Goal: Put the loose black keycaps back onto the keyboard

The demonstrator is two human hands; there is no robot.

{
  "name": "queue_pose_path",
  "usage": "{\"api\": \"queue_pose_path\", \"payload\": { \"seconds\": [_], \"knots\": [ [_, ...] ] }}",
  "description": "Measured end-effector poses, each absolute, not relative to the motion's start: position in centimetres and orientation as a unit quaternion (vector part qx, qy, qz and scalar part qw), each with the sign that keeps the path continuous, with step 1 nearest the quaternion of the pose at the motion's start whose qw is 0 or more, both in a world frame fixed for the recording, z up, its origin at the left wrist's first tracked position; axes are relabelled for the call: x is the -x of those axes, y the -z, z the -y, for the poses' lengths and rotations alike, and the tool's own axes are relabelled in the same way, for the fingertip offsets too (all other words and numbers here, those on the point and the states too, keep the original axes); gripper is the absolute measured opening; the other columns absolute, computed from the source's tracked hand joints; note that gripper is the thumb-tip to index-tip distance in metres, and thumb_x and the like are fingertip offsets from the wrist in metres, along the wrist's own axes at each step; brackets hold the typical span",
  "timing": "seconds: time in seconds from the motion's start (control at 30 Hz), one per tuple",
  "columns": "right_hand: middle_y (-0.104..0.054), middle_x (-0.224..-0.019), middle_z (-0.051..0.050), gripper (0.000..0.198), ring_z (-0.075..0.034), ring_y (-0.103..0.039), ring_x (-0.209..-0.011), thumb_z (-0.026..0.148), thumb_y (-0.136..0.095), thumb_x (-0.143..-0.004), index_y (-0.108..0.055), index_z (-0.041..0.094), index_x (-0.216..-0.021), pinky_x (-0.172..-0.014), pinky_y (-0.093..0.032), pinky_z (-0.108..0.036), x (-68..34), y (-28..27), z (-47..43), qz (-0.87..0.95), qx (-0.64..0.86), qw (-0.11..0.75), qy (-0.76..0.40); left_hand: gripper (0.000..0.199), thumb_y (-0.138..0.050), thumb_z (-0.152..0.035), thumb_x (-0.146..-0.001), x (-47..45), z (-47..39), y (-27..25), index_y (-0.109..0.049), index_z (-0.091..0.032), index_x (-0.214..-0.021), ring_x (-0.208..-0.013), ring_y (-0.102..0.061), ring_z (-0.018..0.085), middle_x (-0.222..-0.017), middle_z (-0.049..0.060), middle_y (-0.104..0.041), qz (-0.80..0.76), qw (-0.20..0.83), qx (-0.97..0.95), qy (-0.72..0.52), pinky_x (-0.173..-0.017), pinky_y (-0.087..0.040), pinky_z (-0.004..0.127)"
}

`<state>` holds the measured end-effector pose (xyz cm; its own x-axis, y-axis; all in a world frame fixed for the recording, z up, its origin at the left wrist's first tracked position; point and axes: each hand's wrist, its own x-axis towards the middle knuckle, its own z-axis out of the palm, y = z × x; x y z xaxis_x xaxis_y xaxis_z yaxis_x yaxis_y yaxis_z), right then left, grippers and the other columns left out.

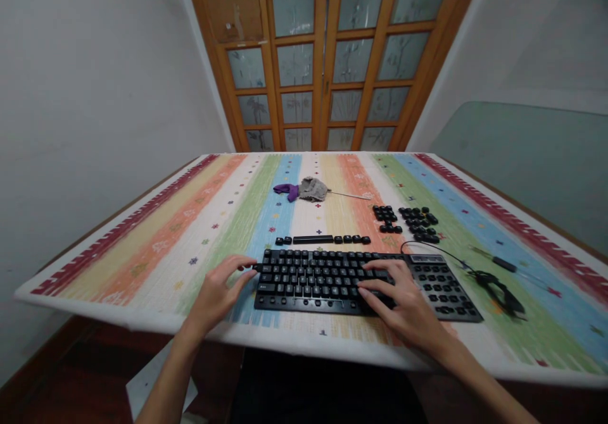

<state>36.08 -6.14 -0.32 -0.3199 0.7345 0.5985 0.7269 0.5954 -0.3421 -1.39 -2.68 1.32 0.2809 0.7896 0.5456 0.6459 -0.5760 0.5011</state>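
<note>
A black keyboard (308, 278) lies near the table's front edge, its letter keys mostly in place, while the number pad section (439, 288) shows bare key sockets. At the keyboard's left end, my left hand (225, 285) pinches a small black keycap (257, 266) between thumb and forefinger. My right hand (399, 294) rests over the right part of the letter keys, fingers spread and tips touching them; it hides the keys beneath. Behind the keyboard stands a row of loose keycaps with a long space bar (313, 239). Two groups of loose keycaps (387, 218) sit farther right.
A grey and purple cloth (311, 189) lies farther back, with a thin metal rod (351, 195) beside it. On the right are a coiled black cable (496, 291) and a black-handled screwdriver (504, 264). A striped cloth covers the table (166, 234).
</note>
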Motion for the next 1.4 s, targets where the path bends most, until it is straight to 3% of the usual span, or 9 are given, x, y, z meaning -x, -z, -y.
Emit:
{"api": "queue_pose_path", "payload": {
  "seconds": [0.3, 0.9, 1.23, 1.4],
  "knots": [
    [-0.062, -0.112, -0.011, 0.017, -0.028, -0.054, -0.108, 0.026, -0.058, -0.094, -0.075, 0.024, -0.092, -0.092, -0.047, -0.050, -34.0, 0.0, 5.6, 0.826, 0.427, 0.369, -0.020, 0.014, -0.056, -0.019, -0.097, 0.6, 7.0, 2.0, -0.067, -0.020, -0.105, -0.089, -0.068, 0.018, -0.095, 0.005, -0.072, -0.419, 0.043, -0.807, -0.413, -0.082, -0.057, 0.032],
    [-0.061, -0.114, -0.010, 0.012, -0.026, -0.050, -0.107, 0.021, -0.061, -0.092, -0.072, 0.021, -0.096, -0.092, -0.042, -0.047, -27.8, -1.3, 5.0, 0.897, 0.312, 0.303, -0.072, 0.020, -0.051, -0.012, -0.098, -0.4, 7.5, 2.1, -0.065, -0.020, -0.109, -0.090, -0.065, 0.017, -0.097, 0.006, -0.067, -0.415, 0.011, -0.808, -0.418, -0.081, -0.057, 0.032],
    [-0.061, -0.113, -0.013, 0.025, -0.026, -0.048, -0.102, 0.023, -0.058, -0.092, -0.065, 0.016, -0.115, -0.083, -0.041, -0.041, -21.5, -0.9, 3.7, 0.945, 0.224, 0.240, -0.010, 0.020, -0.052, -0.011, -0.096, -0.6, 7.7, 2.1, -0.066, -0.020, -0.107, -0.091, -0.063, 0.018, -0.098, 0.007, -0.064, -0.414, -0.017, -0.815, -0.406, -0.082, -0.056, 0.031],
    [-0.061, -0.110, -0.014, 0.024, -0.027, -0.047, -0.101, 0.022, -0.061, -0.089, -0.066, 0.014, -0.111, -0.081, -0.041, -0.041, -21.0, 0.1, 3.5, 0.945, 0.212, 0.251, 0.009, 0.018, -0.054, -0.011, -0.094, -0.8, 7.7, 2.0, -0.066, -0.020, -0.104, -0.092, -0.063, 0.019, -0.097, 0.008, -0.064, -0.411, -0.015, -0.813, -0.413, -0.082, -0.056, 0.032]
  ]
}}
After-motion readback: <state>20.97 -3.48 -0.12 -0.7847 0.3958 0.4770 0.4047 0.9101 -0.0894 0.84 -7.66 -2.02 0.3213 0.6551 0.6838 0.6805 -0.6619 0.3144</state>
